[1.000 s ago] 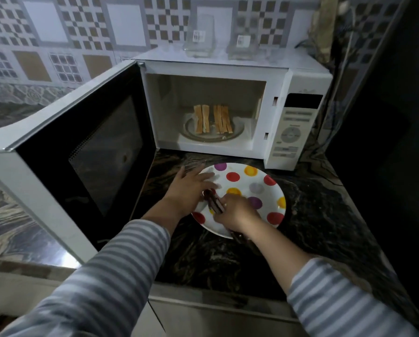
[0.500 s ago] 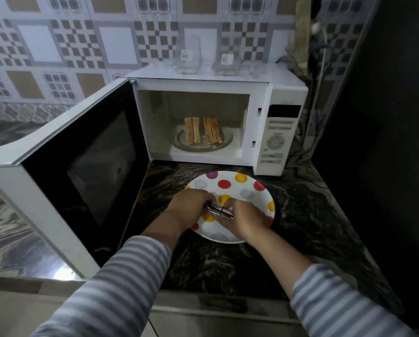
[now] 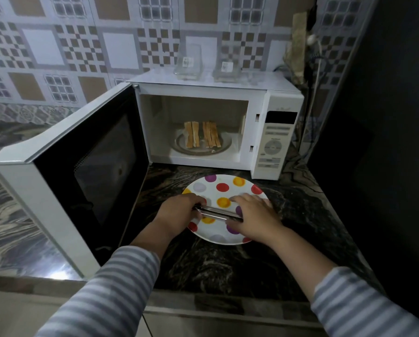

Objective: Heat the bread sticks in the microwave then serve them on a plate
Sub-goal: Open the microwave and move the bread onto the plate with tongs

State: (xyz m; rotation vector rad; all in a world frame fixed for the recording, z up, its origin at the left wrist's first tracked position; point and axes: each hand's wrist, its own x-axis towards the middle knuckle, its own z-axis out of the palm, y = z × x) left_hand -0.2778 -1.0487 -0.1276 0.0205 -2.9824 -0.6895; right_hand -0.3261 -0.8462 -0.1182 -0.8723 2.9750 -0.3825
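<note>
Microwave point(image 3: 228, 122), a white box oven with its black-glass door point(image 3: 87, 171) swung wide to the left, stands beyond the fingers, and the toasted brown bread sticks point(image 3: 202, 137) lie in two clusters on its round glass turntable point(image 3: 201, 148), well past both hands. Directly under the fingers sits the round white plate with coloured polka dots point(image 3: 224, 188), resting on the dark marbled stone counter point(image 3: 228, 263).

Both hands hold a pair of slim shiny metal tongs point(image 3: 217, 212) crosswise over the plate. The left hand point(image 3: 180, 211) has its fingers curled closed around one end; the right hand point(image 3: 253, 216) pinches the other end between thumb and loosely bent fingers, the rest of them spread over the plate's right side.

The step in hand looks like readying the tongs to fetch the sticks. It would go best if one hand took the tongs by the hinged end, let the arms spring apart, then reached straight into the cavity, keeping the sleeve off the door edge and gripping one cluster lightly so nothing snaps.
</note>
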